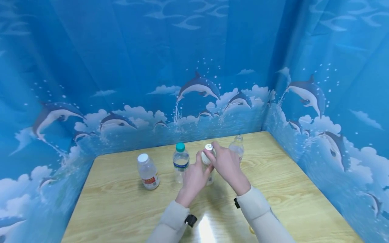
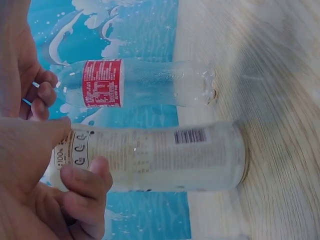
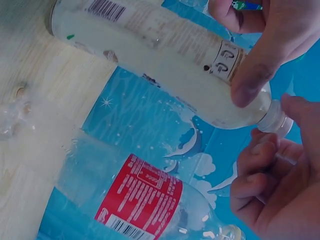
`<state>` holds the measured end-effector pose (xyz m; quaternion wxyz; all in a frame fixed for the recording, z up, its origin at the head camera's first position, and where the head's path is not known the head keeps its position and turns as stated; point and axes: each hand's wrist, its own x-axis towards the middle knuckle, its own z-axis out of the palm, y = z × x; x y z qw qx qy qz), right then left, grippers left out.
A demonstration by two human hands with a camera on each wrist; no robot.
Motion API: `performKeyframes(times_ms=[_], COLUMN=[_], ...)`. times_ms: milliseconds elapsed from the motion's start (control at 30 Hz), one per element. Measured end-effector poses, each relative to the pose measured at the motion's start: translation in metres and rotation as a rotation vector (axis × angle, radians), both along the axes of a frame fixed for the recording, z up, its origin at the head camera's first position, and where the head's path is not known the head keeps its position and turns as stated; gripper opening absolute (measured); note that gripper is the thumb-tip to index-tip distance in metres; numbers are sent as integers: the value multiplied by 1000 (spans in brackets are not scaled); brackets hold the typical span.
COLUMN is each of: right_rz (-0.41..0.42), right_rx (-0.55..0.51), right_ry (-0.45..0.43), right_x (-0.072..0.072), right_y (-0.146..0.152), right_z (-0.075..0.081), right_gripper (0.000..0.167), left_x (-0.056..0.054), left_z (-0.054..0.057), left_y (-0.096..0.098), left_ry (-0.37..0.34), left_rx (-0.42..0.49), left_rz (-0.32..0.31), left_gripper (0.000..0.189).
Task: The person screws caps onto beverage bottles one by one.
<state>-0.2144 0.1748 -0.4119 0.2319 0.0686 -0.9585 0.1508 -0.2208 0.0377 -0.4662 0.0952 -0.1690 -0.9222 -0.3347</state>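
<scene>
A whitish bottle (image 2: pixel 165 157) with printed text and a barcode stands upright on the table, partly covered by both hands in the head view. My left hand (image 1: pixel 194 177) grips its upper part, thumb on one side and fingers on the other. At its top, my right hand (image 1: pixel 226 163) pinches the white cap (image 3: pixel 278 120) between thumb and curled fingers. The cap sits at the bottle's neck. Just right of it is a clear bottle (image 3: pixel 95 170) with a red label (image 3: pixel 142 195), standing apart from the right hand's fingers.
To the left stands a clear bottle (image 1: pixel 181 157) with a teal cap (image 1: pixel 180 146) and a blue label band. Farther left is a wider bottle (image 1: pixel 146 168) with a white cap and red label. Blue dolphin-print curtains (image 1: pixel 136 84) border the wood-grain table (image 1: pixel 112 202) behind and at the sides.
</scene>
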Motion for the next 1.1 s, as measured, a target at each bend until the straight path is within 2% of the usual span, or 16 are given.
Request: performKeyframes(times_ms=[233,500,667,767,867,1000,1100], right_rz=[-28,-43,-58,-55,-50,-31,-15], right_rx=[-47,-60,-81,-91,-109,-155,-175], right_ry=[-92,-131,-160,-157,-138,-87,-11], right_x=[-15,-29,-32,-33,-32,-26,-16], right_y=[-1,-2,-3,-3,-2,0,5], right_z=[2,5,7,6,4,3,3], right_gripper=[52,52,54,55,56,55,50], left_x=[-13,-26,-29,-29,-26,-15,-1], left_z=[1,1,2,3,3,3,2], left_y=[6,8,9,8,8,8,7], left_ry=[-48,-106,-153,-197,-204,-139,-91], left_rx=[37,50,86,123,177,248,252], left_rz=[26,43,29,21,13,-7,-11], left_gripper=[74,76,78,85,93,90,84])
